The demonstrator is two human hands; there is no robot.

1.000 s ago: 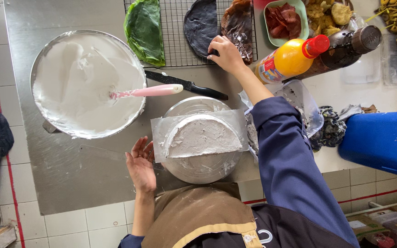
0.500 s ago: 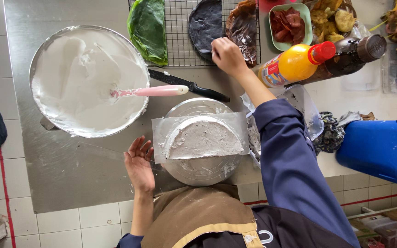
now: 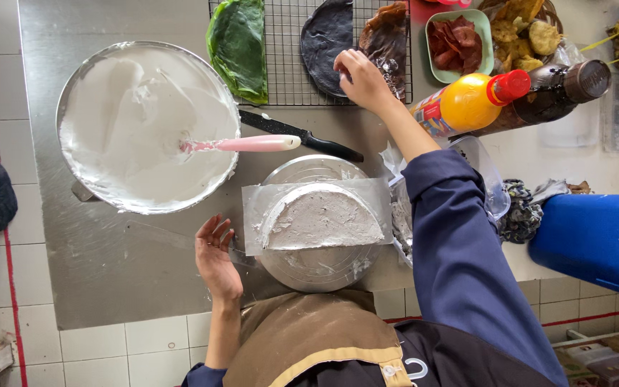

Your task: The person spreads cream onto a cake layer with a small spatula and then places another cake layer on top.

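At the counter's middle: a round metal turntable (image 3: 317, 261) carries a sheet of foil (image 3: 252, 215) with a half-round cake (image 3: 320, 218) coated in grey-white cream.
Left hand: the left hand (image 3: 216, 258) lies just beside the turntable's left edge, palm up, fingers loosely spread, gripping nothing; its fingertips are close to the foil's corner.
Right hand: the right hand (image 3: 360, 79) reaches well beyond the turntable to the wire cooling rack (image 3: 288, 43), fingers curled down onto the dark round crepe (image 3: 324, 43); whether it has actually pinched the crepe I cannot tell.
Rack contents: a folded green crepe (image 3: 238, 46) lies left of the dark one, a brown crepe (image 3: 388, 36) right of it.
Left of the turntable: a wide metal bowl (image 3: 148, 125) of white cream, with a pink spatula (image 3: 245, 145) resting in it, handle pointing toward the cake.
Between bowl and rack: a black-handled knife (image 3: 302, 136) lies flat on the steel counter (image 3: 109, 272).
Right of the rack: an orange bottle (image 3: 467, 104) and a dark bottle (image 3: 553, 89) lie on their sides, near a green dish (image 3: 485, 43) of reddish slices.
Far right of the turntable: a blue tub (image 3: 589, 236).
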